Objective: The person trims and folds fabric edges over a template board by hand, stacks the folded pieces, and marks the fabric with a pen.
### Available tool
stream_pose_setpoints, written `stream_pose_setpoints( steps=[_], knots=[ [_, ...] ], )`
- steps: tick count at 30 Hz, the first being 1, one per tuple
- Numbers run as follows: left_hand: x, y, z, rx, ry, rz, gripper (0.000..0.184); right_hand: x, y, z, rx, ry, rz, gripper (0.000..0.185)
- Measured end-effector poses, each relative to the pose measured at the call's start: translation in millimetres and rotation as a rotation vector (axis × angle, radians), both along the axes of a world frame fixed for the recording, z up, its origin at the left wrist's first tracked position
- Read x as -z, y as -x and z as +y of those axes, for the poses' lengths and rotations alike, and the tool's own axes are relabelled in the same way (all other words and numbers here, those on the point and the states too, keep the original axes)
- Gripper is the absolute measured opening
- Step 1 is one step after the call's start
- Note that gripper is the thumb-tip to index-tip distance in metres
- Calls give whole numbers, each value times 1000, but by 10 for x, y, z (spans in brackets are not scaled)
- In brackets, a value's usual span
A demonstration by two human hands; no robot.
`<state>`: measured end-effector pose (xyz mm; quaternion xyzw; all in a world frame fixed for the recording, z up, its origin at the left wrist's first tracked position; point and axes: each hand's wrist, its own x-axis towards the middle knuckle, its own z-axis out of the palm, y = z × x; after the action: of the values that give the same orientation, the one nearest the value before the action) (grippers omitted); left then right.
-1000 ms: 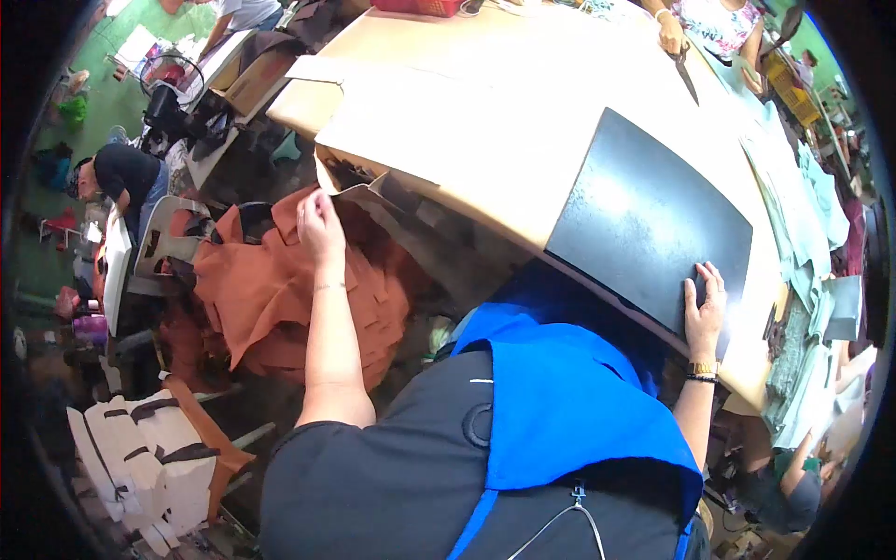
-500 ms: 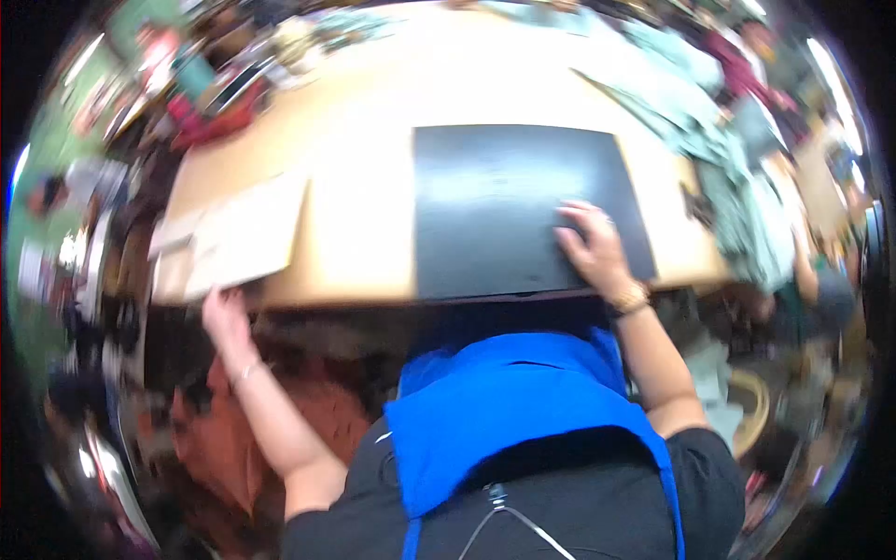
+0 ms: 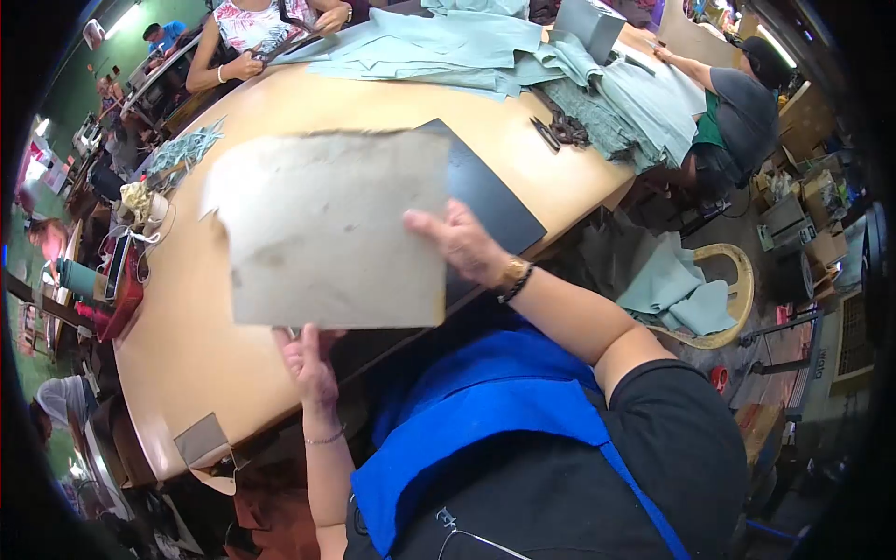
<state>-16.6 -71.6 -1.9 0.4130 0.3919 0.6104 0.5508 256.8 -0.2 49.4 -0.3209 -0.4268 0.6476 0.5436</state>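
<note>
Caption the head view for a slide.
A grey sheet in the right hand, left hand at its lower edge, partly hides a black board on the table.

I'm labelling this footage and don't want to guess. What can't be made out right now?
All in the head view:
- Left part of the black board: hidden behind the grey sheet.
- The sheet's far face: turned away from the camera.
- Left hand: how far its fingers reach behind the sheet, hidden by the sheet's lower edge.
- Neck cord: cut off by the bottom edge.
</note>
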Motion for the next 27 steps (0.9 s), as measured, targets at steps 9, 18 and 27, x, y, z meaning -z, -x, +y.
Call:
stream_pose_setpoints(
  steps=[9, 18, 27],
  knots=[
    [-28, -337, 73, 231, -73, 315, 45, -10, -2226, 886, 588, -133, 31, 48],
    [-233, -432, 110, 176, -149, 635, 25, 757, -2592, 841, 629, -402, -1651, 31],
    [-23, -116, -497, 60, -517, 583, 22, 575, -3052, 890, 349, 47, -1862, 45]
  ],
)
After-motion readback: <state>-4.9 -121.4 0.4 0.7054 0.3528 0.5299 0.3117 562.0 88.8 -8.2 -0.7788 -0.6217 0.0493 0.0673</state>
